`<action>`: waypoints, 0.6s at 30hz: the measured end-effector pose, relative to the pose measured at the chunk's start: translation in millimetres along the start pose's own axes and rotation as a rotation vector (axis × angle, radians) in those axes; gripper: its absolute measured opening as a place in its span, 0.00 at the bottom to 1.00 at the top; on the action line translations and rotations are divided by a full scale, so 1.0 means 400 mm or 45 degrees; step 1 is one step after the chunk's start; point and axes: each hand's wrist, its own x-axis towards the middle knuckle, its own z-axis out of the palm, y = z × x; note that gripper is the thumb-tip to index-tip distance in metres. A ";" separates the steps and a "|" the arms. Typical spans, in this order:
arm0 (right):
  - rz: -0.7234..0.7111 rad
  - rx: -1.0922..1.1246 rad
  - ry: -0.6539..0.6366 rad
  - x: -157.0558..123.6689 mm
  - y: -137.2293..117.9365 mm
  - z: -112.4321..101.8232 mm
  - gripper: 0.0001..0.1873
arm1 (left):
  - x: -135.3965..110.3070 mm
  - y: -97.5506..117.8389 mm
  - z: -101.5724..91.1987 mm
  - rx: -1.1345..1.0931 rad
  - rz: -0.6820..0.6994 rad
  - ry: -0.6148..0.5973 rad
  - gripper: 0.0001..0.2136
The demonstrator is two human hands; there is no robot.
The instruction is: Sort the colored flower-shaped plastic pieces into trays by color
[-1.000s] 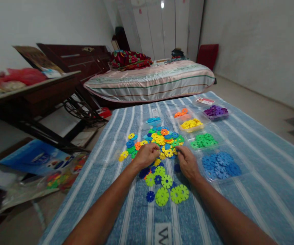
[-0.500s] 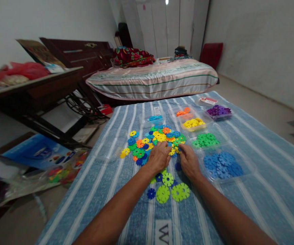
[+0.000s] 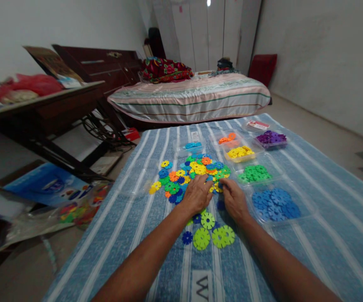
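Observation:
A mixed pile of notched plastic snowflake discs (image 3: 171,187) in several colours lies on the striped cloth. At its near right edge, my left hand (image 3: 197,193) is closed, fingers bent down among the discs; whatever they hold is hidden. Just right of it, my right hand (image 3: 234,199) is closed, thumb and fingers together beside a small blue disc at the pile's edge; I cannot make out what is in them. Closer to me lie light green discs (image 3: 202,238) and a dark blue disc (image 3: 187,238), between my forearms.
Clear boxes hold blue discs (image 3: 275,203), green discs (image 3: 255,173), yellow discs (image 3: 240,152), purple discs (image 3: 271,137), orange discs (image 3: 227,139) and light blue discs (image 3: 193,145). A transparent lid (image 3: 134,184) lies left of the pile. Behind the cloth stands a bed (image 3: 187,100).
The view has shifted very slightly. Both hands stay at the near edge of the pile with almost no movement, and the discs look the same.

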 end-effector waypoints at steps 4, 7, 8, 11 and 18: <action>0.021 0.015 0.007 0.001 -0.006 -0.003 0.17 | -0.010 -0.012 -0.011 0.056 -0.030 -0.017 0.07; 0.021 0.023 0.015 0.000 -0.010 -0.002 0.16 | -0.015 -0.013 -0.019 0.100 -0.061 -0.057 0.05; 0.020 0.031 0.014 -0.001 -0.011 -0.002 0.16 | -0.015 -0.011 -0.019 0.097 -0.072 -0.053 0.06; 0.013 0.062 0.007 -0.002 -0.012 -0.003 0.16 | -0.005 0.000 -0.011 0.028 -0.046 0.023 0.06; -0.047 0.031 0.013 0.000 -0.018 -0.006 0.16 | 0.027 0.033 0.016 -0.112 0.046 0.056 0.13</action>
